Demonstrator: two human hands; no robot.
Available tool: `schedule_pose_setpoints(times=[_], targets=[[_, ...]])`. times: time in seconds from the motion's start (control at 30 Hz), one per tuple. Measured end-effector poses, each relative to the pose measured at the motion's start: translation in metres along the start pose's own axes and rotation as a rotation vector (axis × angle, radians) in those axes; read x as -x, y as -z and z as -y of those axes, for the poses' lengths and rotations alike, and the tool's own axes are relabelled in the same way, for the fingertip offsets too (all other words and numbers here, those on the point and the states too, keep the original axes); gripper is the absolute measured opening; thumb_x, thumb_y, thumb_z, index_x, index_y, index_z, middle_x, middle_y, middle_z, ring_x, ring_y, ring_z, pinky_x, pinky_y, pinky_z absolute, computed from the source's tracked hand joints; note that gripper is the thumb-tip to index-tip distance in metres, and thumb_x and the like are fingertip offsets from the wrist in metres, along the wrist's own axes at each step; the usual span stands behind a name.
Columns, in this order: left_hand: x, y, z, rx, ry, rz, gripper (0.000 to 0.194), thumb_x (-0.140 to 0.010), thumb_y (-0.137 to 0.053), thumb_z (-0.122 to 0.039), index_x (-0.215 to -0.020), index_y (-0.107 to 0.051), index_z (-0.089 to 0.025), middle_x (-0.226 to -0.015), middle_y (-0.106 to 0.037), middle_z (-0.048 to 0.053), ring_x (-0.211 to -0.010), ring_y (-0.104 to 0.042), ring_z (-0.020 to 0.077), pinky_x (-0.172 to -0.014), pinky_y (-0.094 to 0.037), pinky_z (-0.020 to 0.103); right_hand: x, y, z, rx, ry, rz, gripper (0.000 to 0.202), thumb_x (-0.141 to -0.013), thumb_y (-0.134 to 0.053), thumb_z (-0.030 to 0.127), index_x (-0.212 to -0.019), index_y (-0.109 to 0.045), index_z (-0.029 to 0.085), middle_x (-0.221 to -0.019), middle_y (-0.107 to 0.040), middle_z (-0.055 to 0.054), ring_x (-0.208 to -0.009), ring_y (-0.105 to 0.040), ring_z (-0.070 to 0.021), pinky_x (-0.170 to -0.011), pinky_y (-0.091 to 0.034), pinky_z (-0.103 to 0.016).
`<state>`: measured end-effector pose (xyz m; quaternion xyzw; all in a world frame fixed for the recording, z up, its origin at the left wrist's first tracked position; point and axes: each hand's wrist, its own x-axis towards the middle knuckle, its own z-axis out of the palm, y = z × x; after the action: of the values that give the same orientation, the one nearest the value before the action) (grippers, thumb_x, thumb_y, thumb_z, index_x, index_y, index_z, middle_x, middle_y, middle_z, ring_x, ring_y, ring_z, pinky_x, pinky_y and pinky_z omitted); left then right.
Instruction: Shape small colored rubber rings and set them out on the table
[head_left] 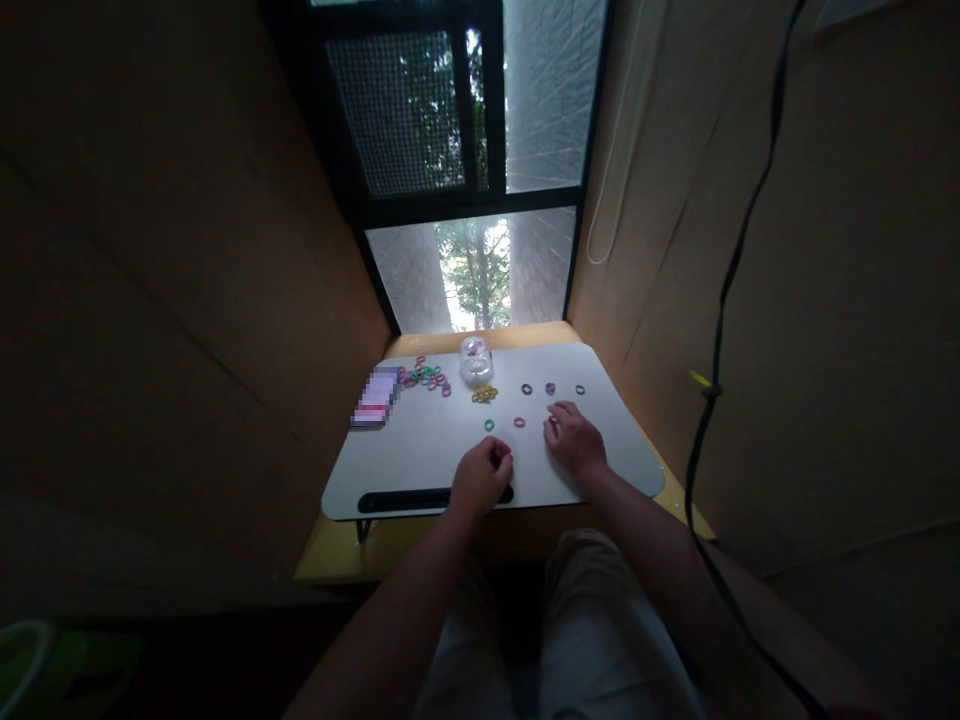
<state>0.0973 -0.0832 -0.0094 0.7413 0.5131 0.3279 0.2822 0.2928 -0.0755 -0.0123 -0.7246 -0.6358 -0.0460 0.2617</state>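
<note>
Near the front edge of the white tabletop [420,450], my left hand [482,474] is closed, thumb and fingers curled together; anything in them is too small to tell. My right hand [577,442] rests on the right of the tabletop, fingertips bent together around a spot where a small thing is hard to make out. Just ahead of the hands lie a green ring [489,425] and a pink ring [519,422]. Farther back, a dark ring [526,389], a purple ring [550,388] and another dark ring [580,390] form a row.
A clear plastic jar [475,362] stands at the back, with a pile of yellow rings [484,394] before it. Several mixed coloured rings [427,376] lie back left, beside a phone [376,396]. A black slot [405,500] runs along the front edge. A dark cable [720,330] hangs at right.
</note>
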Motion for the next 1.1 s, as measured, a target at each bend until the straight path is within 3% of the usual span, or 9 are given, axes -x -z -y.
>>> schedule_pose_setpoints(times=[0.2,0.67,0.73,0.8,0.9,1.1], targets=[[0.001,0.000,0.000,-0.008,-0.010,-0.003,0.012,-0.080,-0.055,-0.029,-0.086,-0.059,-0.020,-0.070,-0.061,-0.003,-0.063,-0.054,0.0103,-0.062,-0.039,0.024,0.015,0.006,0.003,0.096,0.062,0.133,0.038,-0.090,-0.046,0.032,-0.123,-0.058,0.020,-0.137,-0.053,-0.008,-0.099,-0.062,-0.0215,-0.085,-0.044,-0.031],[0.000,-0.002,0.003,-0.049,-0.032,-0.008,0.014,-0.082,-0.053,-0.030,-0.089,-0.060,-0.020,-0.073,-0.063,-0.001,-0.066,-0.056,0.0118,-0.067,-0.043,0.026,0.014,0.010,0.005,0.085,0.024,0.164,0.045,-0.086,-0.050,0.031,-0.129,-0.053,0.019,-0.142,-0.048,-0.010,-0.105,-0.060,-0.0235,-0.088,-0.044,-0.033],[0.000,-0.002,0.002,-0.088,-0.062,-0.035,0.017,-0.081,-0.054,-0.028,-0.094,-0.060,-0.019,-0.083,-0.066,0.002,-0.078,-0.059,0.0142,-0.076,-0.046,0.029,0.014,0.009,0.003,0.048,0.014,0.141,0.048,-0.085,-0.051,0.030,-0.132,-0.050,0.020,-0.143,-0.046,-0.009,-0.108,-0.059,-0.0235,-0.089,-0.044,-0.033],[0.001,-0.004,0.000,-0.164,-0.116,-0.078,0.027,-0.079,-0.057,-0.026,-0.105,-0.060,-0.019,-0.106,-0.065,0.008,-0.102,-0.058,0.0188,-0.093,-0.043,0.035,0.014,0.006,0.000,-0.018,-0.002,0.088,0.051,-0.084,-0.051,0.027,-0.133,-0.048,0.019,-0.141,-0.048,-0.009,-0.111,-0.057,-0.0227,-0.090,-0.045,-0.032],[0.001,-0.010,-0.001,-0.308,-0.146,-0.079,0.048,-0.078,-0.061,-0.031,-0.123,-0.055,-0.018,-0.138,-0.049,0.011,-0.131,-0.038,0.0265,-0.111,-0.029,0.042,0.015,0.003,-0.006,-0.126,-0.041,-0.011,0.045,-0.081,-0.050,0.023,-0.126,-0.051,0.016,-0.130,-0.056,-0.010,-0.107,-0.058,-0.0210,-0.086,-0.046,-0.029],[0.000,-0.016,0.001,-0.421,-0.127,-0.009,0.060,-0.082,-0.054,-0.043,-0.134,-0.046,-0.015,-0.146,-0.041,0.012,-0.138,-0.028,0.0304,-0.115,-0.021,0.046,0.013,0.006,-0.010,-0.224,-0.106,-0.072,0.017,-0.080,-0.046,0.021,-0.093,-0.056,0.018,-0.096,-0.064,-0.008,-0.086,-0.060,-0.0191,-0.071,-0.043,-0.026]])
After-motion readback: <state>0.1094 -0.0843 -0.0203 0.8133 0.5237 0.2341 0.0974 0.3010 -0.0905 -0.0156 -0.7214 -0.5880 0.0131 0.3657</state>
